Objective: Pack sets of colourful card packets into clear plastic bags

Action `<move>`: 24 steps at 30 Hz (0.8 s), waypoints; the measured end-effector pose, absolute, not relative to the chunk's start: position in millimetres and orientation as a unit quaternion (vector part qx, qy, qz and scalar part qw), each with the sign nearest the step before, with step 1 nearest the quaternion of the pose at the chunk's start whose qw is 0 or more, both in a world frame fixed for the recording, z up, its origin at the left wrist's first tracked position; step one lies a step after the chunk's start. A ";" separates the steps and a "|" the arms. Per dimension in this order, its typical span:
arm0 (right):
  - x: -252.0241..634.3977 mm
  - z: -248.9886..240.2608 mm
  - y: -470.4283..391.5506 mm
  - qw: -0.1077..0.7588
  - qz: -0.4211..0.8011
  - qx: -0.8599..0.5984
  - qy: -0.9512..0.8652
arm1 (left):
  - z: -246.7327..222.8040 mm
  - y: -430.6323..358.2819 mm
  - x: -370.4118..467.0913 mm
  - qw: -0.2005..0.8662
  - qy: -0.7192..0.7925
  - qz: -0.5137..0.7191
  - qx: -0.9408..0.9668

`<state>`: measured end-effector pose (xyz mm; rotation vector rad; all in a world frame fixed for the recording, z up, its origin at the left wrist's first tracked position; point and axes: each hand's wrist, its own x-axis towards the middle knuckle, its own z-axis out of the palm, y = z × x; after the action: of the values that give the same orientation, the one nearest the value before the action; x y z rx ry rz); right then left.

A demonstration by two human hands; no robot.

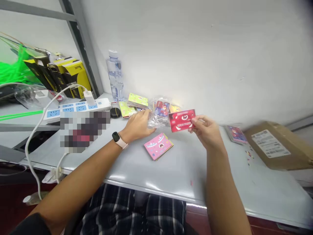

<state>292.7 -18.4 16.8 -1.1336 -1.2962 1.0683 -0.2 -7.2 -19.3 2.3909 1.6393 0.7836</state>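
A red card (179, 122) with white print and a heart-like emblem is pinched by its right edge in my right hand (205, 129), raised above the table. My left hand (138, 126), with a pink-banded watch on the wrist, grips the near edge of a clear plastic bag (156, 121); the fingertips are partly hidden. Through and beside the bag show blue-red cards (161, 108) and a yellow card (174, 109). Below, between my hands, lies a small stack of pink cards (158, 146), slightly fanned. Behind my left hand are stacks of yellow-green cards (137, 100).
A water bottle (115, 76) stands by the wall. At left are a power strip (102, 103) with white cables, a round black case (115, 113) and yellow-black boxes (73, 73). On the right sit a bagged card pack (236, 134) and a cardboard box (278, 147).
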 end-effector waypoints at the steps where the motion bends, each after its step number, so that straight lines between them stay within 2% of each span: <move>1: 290.2 15.0 -17.0 0.587 0.422 -0.464 -0.512 | -20.0 -7.4 0.1 0.066 0.542 0.258 0.797; 2: 286.2 12.8 -15.8 0.626 0.399 -0.460 -0.487 | -20.6 -7.7 0.5 0.063 0.539 0.256 0.800; 4: 275.5 8.3 -15.2 0.647 0.369 -0.475 -0.469 | -21.7 -8.3 1.1 0.056 0.537 0.253 0.803; 9: 248.3 0.7 -21.2 0.581 0.347 -0.535 -0.506 | -22.6 -9.0 2.6 0.032 0.536 0.258 0.803; 14: 232.4 -5.9 -25.6 0.580 0.307 -0.555 -0.511 | -22.1 -10.4 6.3 0.033 0.518 0.262 0.813; 16: 228.4 -8.1 -26.3 0.569 0.308 -0.548 -0.530 | -22.2 -11.4 7.7 0.029 0.507 0.267 0.819; 21: 227.0 -9.2 -26.4 0.468 0.320 -0.470 -0.677 | -21.8 -12.9 8.8 0.022 0.500 0.266 0.824; 24: 234.3 -9.9 -23.5 0.481 0.289 -0.525 -0.640 | -20.8 -12.5 7.8 0.029 0.514 0.258 0.818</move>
<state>234.3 -23.5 -9.9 -1.2807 -1.5598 0.7044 7.8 -12.5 -20.8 2.5219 1.5859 0.7945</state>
